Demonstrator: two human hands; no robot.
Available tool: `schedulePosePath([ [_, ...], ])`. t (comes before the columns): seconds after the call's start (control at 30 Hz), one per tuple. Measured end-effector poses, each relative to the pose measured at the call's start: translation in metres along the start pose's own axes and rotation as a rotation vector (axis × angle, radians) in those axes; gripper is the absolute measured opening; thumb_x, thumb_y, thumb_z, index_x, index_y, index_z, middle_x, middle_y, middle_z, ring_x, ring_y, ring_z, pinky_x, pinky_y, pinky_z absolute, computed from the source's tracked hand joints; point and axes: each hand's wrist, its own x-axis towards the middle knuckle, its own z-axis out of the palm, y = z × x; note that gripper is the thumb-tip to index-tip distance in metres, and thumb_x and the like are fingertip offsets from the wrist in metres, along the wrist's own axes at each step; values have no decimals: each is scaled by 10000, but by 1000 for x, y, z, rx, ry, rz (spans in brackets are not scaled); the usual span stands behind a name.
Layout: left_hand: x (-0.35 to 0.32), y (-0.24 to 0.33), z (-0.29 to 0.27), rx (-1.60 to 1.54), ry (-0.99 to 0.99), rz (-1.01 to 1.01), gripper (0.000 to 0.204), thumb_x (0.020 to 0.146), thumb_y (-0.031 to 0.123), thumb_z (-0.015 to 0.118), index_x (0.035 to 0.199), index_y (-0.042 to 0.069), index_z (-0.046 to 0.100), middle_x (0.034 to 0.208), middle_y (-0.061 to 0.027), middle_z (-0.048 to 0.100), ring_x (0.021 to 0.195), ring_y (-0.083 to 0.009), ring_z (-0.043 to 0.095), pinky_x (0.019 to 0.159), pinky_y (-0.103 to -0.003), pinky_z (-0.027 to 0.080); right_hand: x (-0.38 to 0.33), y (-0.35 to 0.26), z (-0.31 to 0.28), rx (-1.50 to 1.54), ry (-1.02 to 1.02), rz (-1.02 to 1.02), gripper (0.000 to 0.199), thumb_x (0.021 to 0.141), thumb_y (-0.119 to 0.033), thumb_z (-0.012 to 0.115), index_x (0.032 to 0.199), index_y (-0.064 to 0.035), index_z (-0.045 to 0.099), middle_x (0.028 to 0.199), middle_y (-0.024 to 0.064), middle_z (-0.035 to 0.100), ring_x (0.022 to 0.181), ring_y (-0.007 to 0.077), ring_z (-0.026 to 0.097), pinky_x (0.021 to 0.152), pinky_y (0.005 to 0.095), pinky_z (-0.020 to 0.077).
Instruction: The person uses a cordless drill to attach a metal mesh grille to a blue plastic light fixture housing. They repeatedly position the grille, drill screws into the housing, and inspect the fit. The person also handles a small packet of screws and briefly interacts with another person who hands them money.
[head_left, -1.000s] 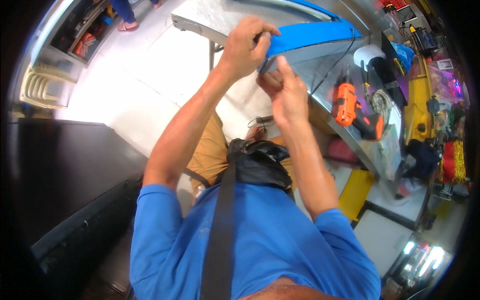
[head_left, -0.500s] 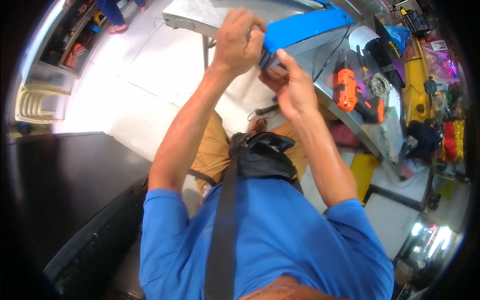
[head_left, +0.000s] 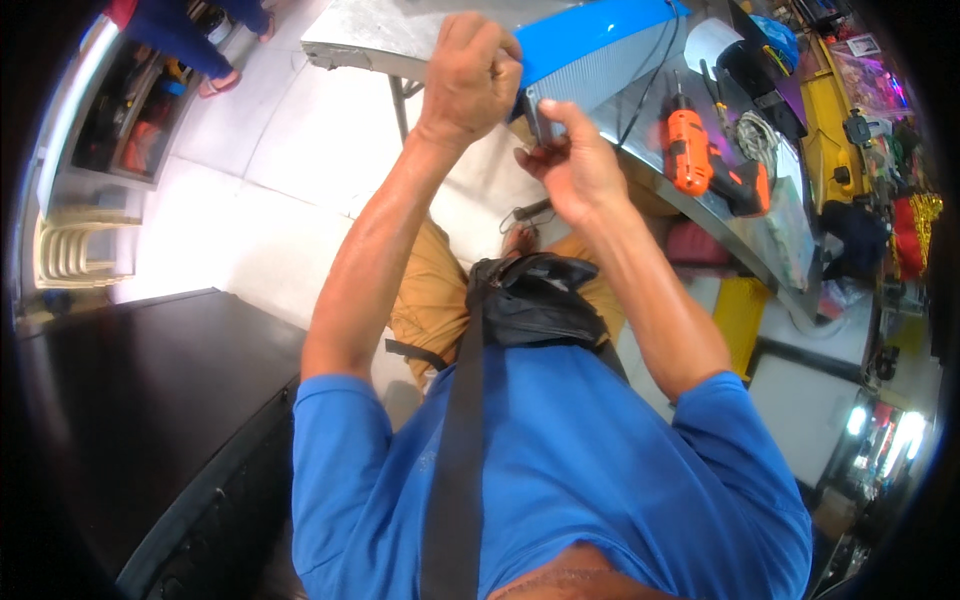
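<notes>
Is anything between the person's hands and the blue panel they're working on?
Nothing visible. The left hand is closed over the near end of the blue panel, and the right hand touches its lower corner from below. The orange drill lies apart on the metal table.

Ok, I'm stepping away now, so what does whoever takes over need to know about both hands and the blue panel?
Left hand: closed over the near end of the blue panel, which lies on the metal workbench.
Right hand: fingers pinching a small part at the panel's lower corner; too small to identify.
Orange cordless drill lies untouched on the bench to the right, beside a coiled cable.
Done: panel gripped and steadied. Left: whatever work that corner needs; its state is hidden by the hands.
</notes>
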Motion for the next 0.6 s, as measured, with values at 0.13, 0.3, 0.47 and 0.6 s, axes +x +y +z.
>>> schedulePosePath([
  [0.13,1,-4,0,-15,17,-2,126,836,-8,514,845,30,634,828,-87,553,802,-243,539,732,-380,491,12,9,-18,100,-95,14,145,928,-182,741,950,-68,654,932,63,613,831,208,599,817,427,579],
  [0.3,-6,-13,-9,-79,95,-258,155,904,16,497,919,11,652,818,-73,570,682,-186,534,655,-365,490,27,24,-45,342,-220,55,102,972,-152,696,923,-98,625,933,38,641,816,208,623,870,450,571],
  [0.47,-40,-1,-44,-909,405,-1123,135,955,101,489,949,10,587,901,-95,566,761,-162,493,694,-305,439,21,28,-54,373,-309,22,115,976,-174,700,936,-121,606,955,19,671,849,191,648,905,459,563],
  [0.6,-90,43,-46,-1176,293,-1429,145,977,136,459,985,34,562,923,-77,533,796,-169,474,715,-303,418,16,27,-64,398,-389,-19,89,991,-163,675,1028,-113,612,1065,32,684,946,187,660,917,442,568],
])
